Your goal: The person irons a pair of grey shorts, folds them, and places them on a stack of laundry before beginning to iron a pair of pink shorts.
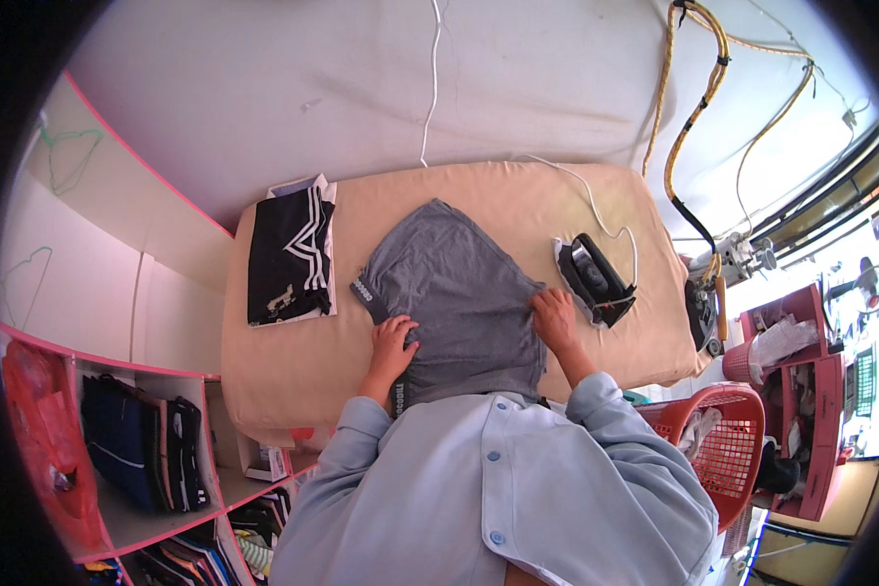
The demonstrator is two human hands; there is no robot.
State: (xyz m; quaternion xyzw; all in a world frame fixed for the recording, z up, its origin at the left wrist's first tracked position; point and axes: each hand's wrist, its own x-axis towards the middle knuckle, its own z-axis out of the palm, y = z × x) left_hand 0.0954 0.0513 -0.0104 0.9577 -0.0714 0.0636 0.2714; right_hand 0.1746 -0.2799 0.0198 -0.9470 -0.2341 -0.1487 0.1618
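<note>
A pair of grey shorts or boxer briefs [461,308] with a dark lettered waistband lies spread on a padded table under a beige cloth [293,381]. My left hand [393,348] rests at the waistband side, fingers bent over the cloth. At the opposite edge, my right hand [555,320] pinches the grey fabric between thumb and fingers. Just beyond that hand an electric iron [595,282] with a black body and white cord lies on the beige cloth. Folded clothes, a black piece with white stripes [289,256] on top, lie at the table's left.
Pink-edged shelves [212,439] with folded clothes [128,447] stand at the left. A red plastic basket [729,447] holding cloth is at the lower right. Beyond the table's right end is a second iron [703,315] beside hanging yellow hoses [710,95].
</note>
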